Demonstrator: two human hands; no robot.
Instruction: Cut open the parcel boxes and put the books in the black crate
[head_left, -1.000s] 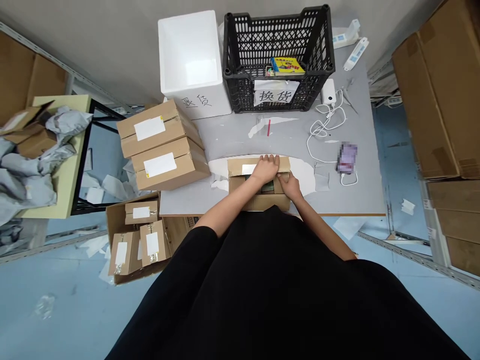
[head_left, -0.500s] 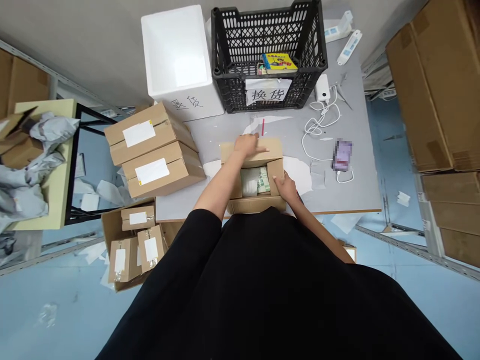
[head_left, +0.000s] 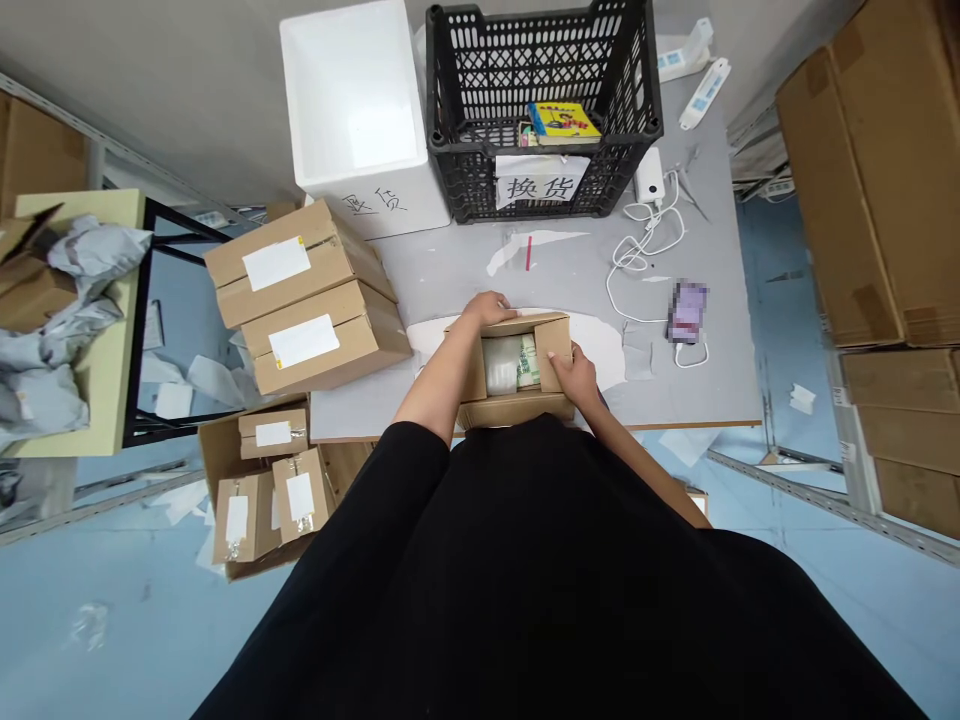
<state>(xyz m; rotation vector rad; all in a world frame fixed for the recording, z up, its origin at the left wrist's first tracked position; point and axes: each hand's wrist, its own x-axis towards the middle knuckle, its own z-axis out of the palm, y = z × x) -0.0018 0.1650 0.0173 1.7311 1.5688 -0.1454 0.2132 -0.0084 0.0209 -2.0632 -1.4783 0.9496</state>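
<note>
An open cardboard box [head_left: 516,408] stands at the table's front edge, against my body. Inside it lie a translucent wrapped item [head_left: 500,366] and a green-and-white packet [head_left: 528,362]. My left hand [head_left: 489,308] is bent over the far flap at the box's upper left, fingers closed on it. My right hand [head_left: 576,376] grips the right side of the box, thumb on the inner flap and fingers around the outside.
Two labelled cartons [head_left: 300,300] are stacked at left. A white foam box [head_left: 360,110] and a black crate [head_left: 540,180] with books stand behind. A phone [head_left: 687,310] on a white cable lies right. Small boxes fill a carton [head_left: 217,440] below left.
The far flap, which lay outward under my left hand, now stands more upright. My left hand has moved slightly nearer with it, its fingers curled in. My right hand stays at the right side.
</note>
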